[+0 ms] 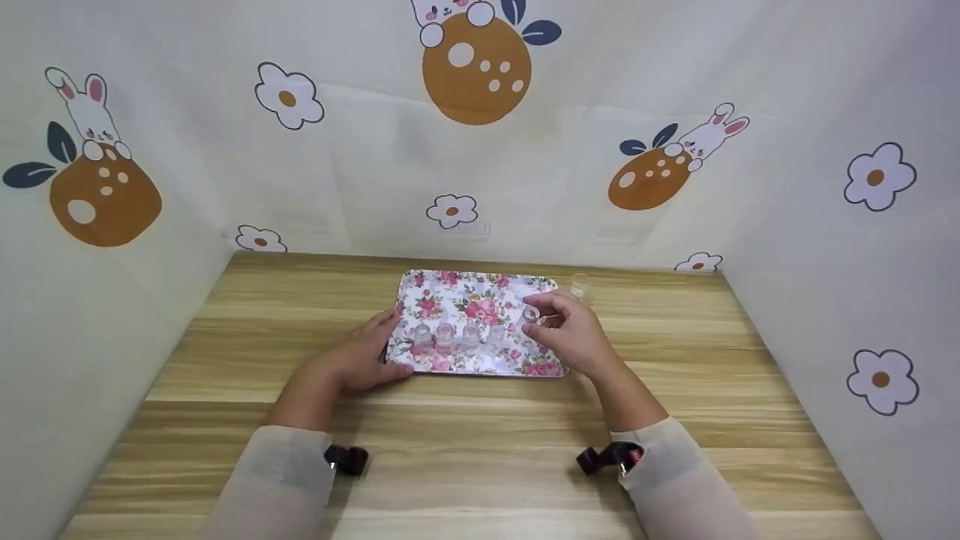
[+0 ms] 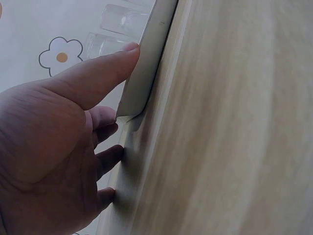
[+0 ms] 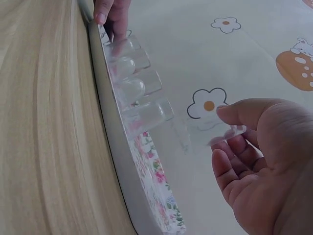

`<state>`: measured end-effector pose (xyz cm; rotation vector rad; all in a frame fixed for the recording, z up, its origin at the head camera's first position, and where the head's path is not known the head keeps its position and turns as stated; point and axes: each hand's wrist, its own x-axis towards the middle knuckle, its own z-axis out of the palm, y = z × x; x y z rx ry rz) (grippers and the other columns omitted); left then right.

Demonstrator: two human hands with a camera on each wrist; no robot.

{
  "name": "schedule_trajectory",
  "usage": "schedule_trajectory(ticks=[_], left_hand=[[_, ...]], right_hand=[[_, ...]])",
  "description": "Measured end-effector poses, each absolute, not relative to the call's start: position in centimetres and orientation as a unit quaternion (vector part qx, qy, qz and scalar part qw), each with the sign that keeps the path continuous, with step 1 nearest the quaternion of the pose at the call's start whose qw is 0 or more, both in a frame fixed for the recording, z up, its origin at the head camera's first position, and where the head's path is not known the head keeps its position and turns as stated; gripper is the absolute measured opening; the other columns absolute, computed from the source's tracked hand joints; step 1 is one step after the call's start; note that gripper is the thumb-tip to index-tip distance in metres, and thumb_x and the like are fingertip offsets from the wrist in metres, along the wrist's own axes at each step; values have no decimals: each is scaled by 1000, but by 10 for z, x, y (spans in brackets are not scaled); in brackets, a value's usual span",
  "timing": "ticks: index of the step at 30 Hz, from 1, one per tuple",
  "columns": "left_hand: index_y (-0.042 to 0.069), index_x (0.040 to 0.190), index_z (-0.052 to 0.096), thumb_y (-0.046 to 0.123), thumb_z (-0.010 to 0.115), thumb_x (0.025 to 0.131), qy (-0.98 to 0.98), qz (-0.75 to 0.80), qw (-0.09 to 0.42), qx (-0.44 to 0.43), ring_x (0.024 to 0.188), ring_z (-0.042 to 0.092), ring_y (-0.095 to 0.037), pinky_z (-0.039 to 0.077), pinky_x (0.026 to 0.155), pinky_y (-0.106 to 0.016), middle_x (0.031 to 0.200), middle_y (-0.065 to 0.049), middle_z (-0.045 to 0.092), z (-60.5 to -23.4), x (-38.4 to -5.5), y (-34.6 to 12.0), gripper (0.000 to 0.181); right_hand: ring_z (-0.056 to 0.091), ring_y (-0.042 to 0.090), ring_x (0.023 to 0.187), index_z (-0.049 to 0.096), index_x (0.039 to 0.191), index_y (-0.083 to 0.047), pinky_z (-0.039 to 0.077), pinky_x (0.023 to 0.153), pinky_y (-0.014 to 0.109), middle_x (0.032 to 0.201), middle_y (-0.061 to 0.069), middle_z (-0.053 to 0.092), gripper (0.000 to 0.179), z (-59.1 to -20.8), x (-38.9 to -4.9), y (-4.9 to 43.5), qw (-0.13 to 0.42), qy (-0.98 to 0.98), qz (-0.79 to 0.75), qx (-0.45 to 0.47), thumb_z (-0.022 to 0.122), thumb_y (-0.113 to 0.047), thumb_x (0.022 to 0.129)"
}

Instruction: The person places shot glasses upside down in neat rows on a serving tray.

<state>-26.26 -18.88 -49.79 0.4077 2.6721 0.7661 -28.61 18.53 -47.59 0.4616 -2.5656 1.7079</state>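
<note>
A floral tray (image 1: 457, 365) lies on the table with several small clear shot glasses (image 1: 470, 337) in a row near its front edge. My left hand (image 1: 365, 352) holds the tray's front left corner. In the left wrist view its thumb (image 2: 115, 66) presses the tray rim (image 2: 146, 81), the other fingers beside the corner. Over the tray's right side, my right hand (image 1: 574, 330) pinches another clear shot glass (image 1: 531, 314) between thumb and fingers. The right wrist view shows this glass (image 3: 198, 129) tilted and above the tray, apart from the row.
One more clear glass (image 1: 580, 285) stands on the wooden table (image 1: 465, 450) just beyond the tray's back right corner, partly behind the right hand. Printed cloth walls (image 1: 360, 172) enclose the back and both sides of the table.
</note>
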Motion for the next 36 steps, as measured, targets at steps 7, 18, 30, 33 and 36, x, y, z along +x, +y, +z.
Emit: schedule_trajectory(ticks=[7,18,30,33,36], left_hand=[[14,174,9,55,72,98,939,266,164,143,166,11,-49,14,134,-70,183,-9,5,-498,-263,-189,106],[15,174,8,54,72,98,938,268,172,137,166,10,-50,15,134,-70,184,-9,5,-498,-264,-189,107],[15,174,8,56,71,99,938,267,170,140,166,9,-50,13,134,-70,183,-12,5,-498,-263,-189,106],[16,174,8,57,71,99,939,265,172,138,166,8,-51,14,133,-70,183,-12,4,-498,-263,-189,106],[16,174,8,57,71,98,940,262,170,139,165,9,-52,14,133,-71,183,-12,5,-498,-263,-189,107]], right_hand=[[72,17,94,73,129,1,62,78,19,126,18,73,40,-484,-287,184,-35,-839,522,148,81,-3,90],[74,29,110,77,122,-3,65,94,28,121,16,75,34,-497,-291,182,-54,-861,477,167,81,-1,88],[73,29,115,71,131,1,63,97,33,130,21,74,41,-491,-293,188,-45,-842,518,142,79,-13,93],[72,26,113,72,130,1,60,96,29,127,22,74,38,-488,-296,194,-15,-839,529,124,77,-14,95],[71,21,109,72,129,0,58,95,23,122,20,75,36,-485,-299,202,10,-834,544,91,77,-13,96]])
